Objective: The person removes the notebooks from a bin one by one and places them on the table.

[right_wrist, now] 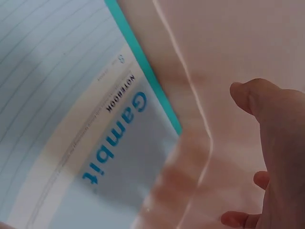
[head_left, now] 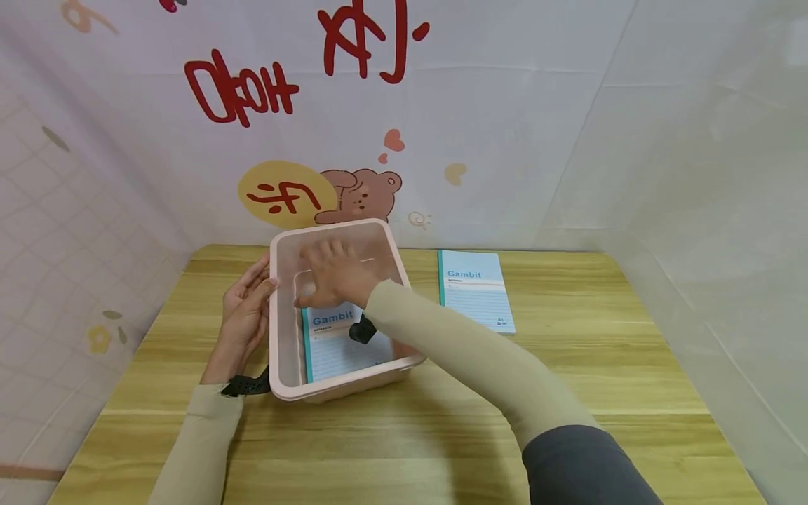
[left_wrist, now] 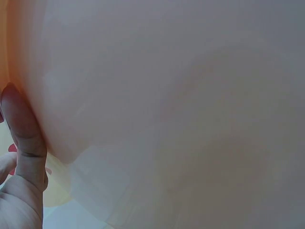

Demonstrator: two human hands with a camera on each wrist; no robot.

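A pale pink plastic bin stands on the table, left of its middle. At its left side my left hand holds it, with the thumb tip at the rim and the fingers by the outer wall. The left wrist view shows the thumb against the bin's wall. My right hand reaches into the bin, fingers spread, holding nothing. Beneath it a light blue Gambit notebook lies inside the bin. In the right wrist view the thumb is apart from that notebook.
Another Gambit notebook lies flat on the wooden table, right of the bin and close to the back edge. A white printed curtain hangs behind the table and continues along both sides. A black wrist strap sits on my left wrist.
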